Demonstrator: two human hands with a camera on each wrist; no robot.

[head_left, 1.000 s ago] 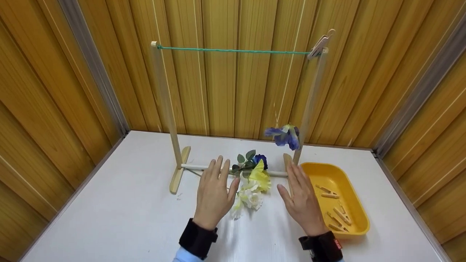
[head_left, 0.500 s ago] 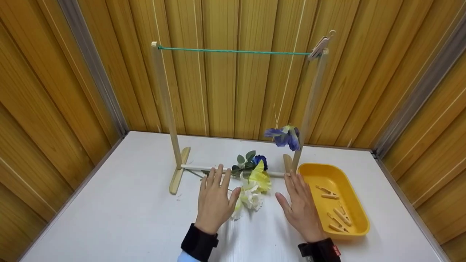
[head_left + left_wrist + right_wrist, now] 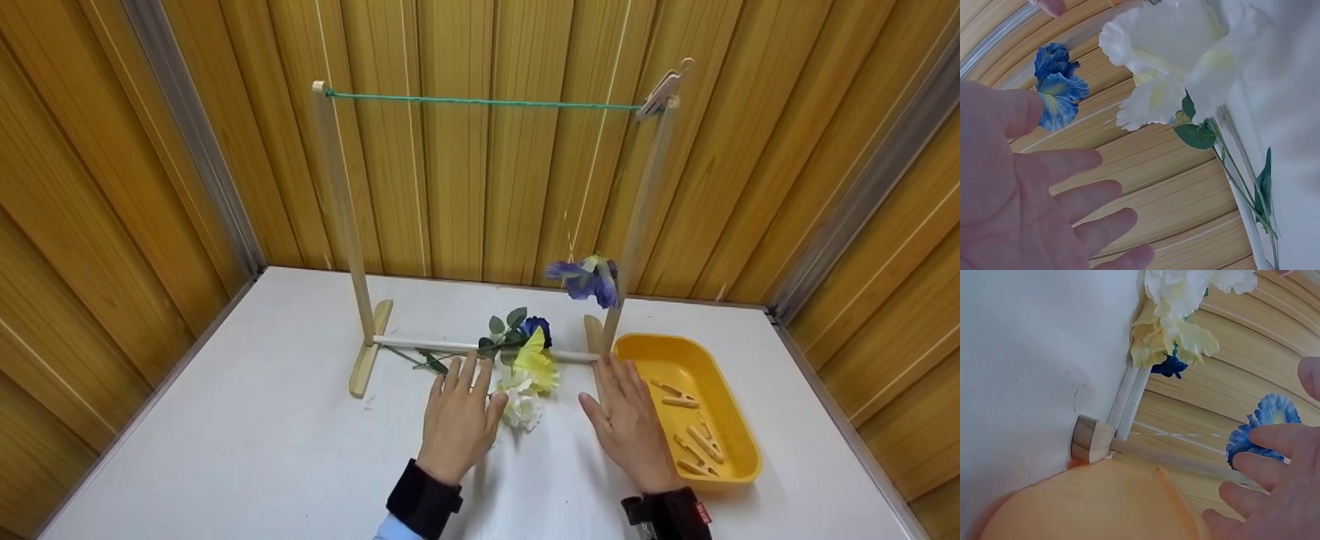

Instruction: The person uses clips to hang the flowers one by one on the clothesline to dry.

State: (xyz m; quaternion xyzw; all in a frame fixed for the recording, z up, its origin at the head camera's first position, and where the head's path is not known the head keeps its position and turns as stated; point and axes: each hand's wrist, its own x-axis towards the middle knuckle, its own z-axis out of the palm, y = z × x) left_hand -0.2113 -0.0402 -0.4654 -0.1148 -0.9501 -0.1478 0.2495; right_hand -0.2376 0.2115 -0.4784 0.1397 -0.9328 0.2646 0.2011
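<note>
My left hand (image 3: 459, 424) hovers palm down with straight fingers over the table, just left of a white flower (image 3: 523, 409). My right hand (image 3: 631, 424) is held the same way, beside the left rim of a yellow tray (image 3: 739, 420). Neither hand holds anything. Between them lie the white flower, a yellow flower (image 3: 536, 367) and a dark blue rose (image 3: 537, 328) with green leaves, across the rack's white bottom bar (image 3: 427, 344). A purple-blue flower (image 3: 589, 280) hangs head down by the right post. In the left wrist view, green stems (image 3: 1241, 191) run from the white flower.
A wooden rack post (image 3: 341, 202) stands at left, another post (image 3: 645, 202) at right, with a green string (image 3: 480, 100) stretched between their tops. One clothespin (image 3: 658, 96) sits at the string's right end. Several wooden clothespins (image 3: 705, 442) lie in the tray. Wood-patterned walls (image 3: 457, 187) enclose the table.
My left hand has drifted right and toward me, uncovering more of the bottom bar and stems. My right hand has shifted slightly toward me. The flowers and rack stay in place.
</note>
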